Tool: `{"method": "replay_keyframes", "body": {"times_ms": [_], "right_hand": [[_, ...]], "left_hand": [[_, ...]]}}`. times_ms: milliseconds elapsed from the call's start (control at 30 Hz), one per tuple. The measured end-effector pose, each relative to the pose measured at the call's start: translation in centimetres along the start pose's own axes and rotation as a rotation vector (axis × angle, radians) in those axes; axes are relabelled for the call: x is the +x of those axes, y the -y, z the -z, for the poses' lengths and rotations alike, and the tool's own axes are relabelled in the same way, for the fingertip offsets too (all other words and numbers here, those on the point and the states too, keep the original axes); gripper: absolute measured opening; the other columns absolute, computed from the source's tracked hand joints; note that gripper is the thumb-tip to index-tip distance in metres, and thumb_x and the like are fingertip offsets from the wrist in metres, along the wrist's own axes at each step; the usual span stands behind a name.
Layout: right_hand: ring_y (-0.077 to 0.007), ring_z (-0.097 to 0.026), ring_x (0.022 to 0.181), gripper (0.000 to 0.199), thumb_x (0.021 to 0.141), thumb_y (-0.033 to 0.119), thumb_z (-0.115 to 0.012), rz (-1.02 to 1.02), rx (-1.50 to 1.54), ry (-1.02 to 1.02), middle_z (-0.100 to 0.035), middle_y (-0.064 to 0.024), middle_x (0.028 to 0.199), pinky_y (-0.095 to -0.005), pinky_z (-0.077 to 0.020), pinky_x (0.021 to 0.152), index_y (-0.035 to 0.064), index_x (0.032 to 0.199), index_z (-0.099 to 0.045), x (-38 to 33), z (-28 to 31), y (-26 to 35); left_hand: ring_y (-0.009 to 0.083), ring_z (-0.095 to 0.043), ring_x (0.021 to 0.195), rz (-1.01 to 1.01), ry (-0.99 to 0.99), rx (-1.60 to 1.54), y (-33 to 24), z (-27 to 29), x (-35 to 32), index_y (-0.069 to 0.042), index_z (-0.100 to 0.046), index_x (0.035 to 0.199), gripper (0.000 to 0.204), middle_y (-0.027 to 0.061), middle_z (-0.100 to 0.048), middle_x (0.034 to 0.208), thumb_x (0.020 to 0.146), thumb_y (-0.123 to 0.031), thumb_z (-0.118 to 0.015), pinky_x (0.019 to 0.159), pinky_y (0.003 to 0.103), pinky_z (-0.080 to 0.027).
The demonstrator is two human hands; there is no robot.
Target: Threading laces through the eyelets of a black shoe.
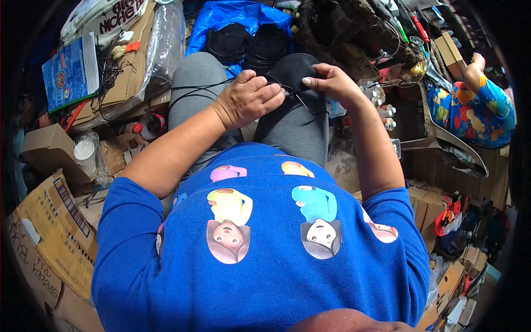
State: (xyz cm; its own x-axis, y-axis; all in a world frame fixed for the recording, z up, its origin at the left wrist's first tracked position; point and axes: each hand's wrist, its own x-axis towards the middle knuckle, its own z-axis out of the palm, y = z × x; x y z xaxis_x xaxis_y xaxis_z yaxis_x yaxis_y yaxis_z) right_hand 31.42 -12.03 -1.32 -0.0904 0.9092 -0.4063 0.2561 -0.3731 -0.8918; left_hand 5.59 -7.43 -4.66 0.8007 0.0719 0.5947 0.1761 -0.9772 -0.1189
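Two hands are busy over the lap, both on the same black cap-shaped piece of fabric (pixel 292 71) that sits on the right knee of the grey trousers (pixel 199 83). Left hand (pixel 249 97) is curled over, knuckles up, fingers bunched tight at the near edge of the fabric, pinching something thin and dark, looks like a needle or the end of a thread, too small to tell. Right hand (pixel 332 80) has its fingertips pressed together on the top right edge of the fabric, thumb side tucked in, gripping it. So both hands are closed down, no spread fingers anywhere.

A thin black thread (pixel 193 88) runs from the left hand out across the left thigh.

Just past the knees there's a blue plastic bag (pixel 232 16) with a couple of stacks of black round pieces (pixel 249 44) in it, pretty close to the hands. Cardboard boxes (pixel 52 221) pile up on the left, and a blue booklet (pixel 72 69) lies on top of more cardboard. Far right, another person's arm in a bright patterned sleeve (pixel 481 105) is well apart from all this.
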Motion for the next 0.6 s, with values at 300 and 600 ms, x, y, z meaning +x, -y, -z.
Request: {"method": "replay_keyframes", "body": {"times_ms": [300, 600], "right_hand": [[-0.0077, -0.051, 0.061, 0.038, 0.083, 0.037, -0.068, 0.104, -0.19, -0.32, -0.059, -0.0013, 0.064, -0.0273, -0.0422, 0.056, -0.0007, 0.08, -0.066, -0.6, -1.9, -1.8], [-0.0104, -0.052, 0.055, 0.042, 0.079, 0.045, -0.069, 0.005, -0.565, -0.342, -0.058, -0.0025, 0.059, -0.0273, -0.0444, 0.058, 0.0033, 0.073, -0.065, 0.0, -2.1, -0.1]], "left_hand": [[0.0198, -0.053, 0.087, 0.211, 0.23, -0.122, 0.3, 0.6, 0.7, -0.011, -0.059, 0.096, 0.032, 0.003, -0.055, 0.085, 0.069, -0.026, -0.071, 0.078, 0.035, -0.037], [0.0221, -0.054, 0.087, 0.138, 0.337, -0.156, 0.4, 0.4, 1.6, -0.01, -0.056, 0.084, 0.03, 0.0051, -0.055, 0.083, 0.068, -0.029, -0.072, 0.077, 0.035, -0.038]]}}
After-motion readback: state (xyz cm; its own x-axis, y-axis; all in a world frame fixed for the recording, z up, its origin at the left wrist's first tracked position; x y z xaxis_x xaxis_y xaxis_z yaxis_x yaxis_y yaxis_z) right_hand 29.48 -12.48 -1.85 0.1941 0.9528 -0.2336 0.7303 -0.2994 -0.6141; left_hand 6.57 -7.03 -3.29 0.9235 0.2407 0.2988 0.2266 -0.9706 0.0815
